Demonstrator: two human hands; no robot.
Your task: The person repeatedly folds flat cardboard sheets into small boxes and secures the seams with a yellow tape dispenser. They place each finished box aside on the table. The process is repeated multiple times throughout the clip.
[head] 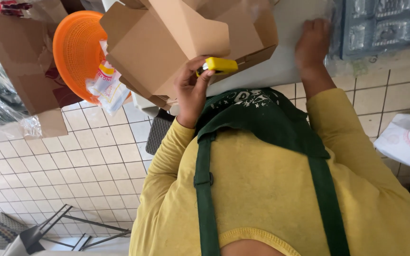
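Box: brown cardboard box (167, 42), flaps open and partly folded, raised in front of the chest, above the tiled floor (86, 161).
Box handling: likely light; the walls look stiff but would crease along the folds. Best taken by a folded edge or corner, not by a loose flap.
Stapler: small yellow stapler (221, 65), its nose against the lower right edge of the box.
Stapler handling: hard, smooth and compact; judged easy to squeeze one-handed across its top and base.
Left hand: left hand (191, 92), fingers wrapped closed round the stapler, thumb on top.
Right hand: right hand (312, 42), fingers spread flat on a white sheet (271, 66) behind the box, gripping nothing.
White sheet: thin and limp by the look of it; whether a worktop lies under it cannot be told.
Left of box: orange basket (74, 47), with clear plastic packets (105, 87) at its lower edge.
Upper right: grey-blue moulded tray (380, 26).
Right edge: white bag (406, 140) on the floor.
Clothing: green apron (262, 118) over a yellow shirt.
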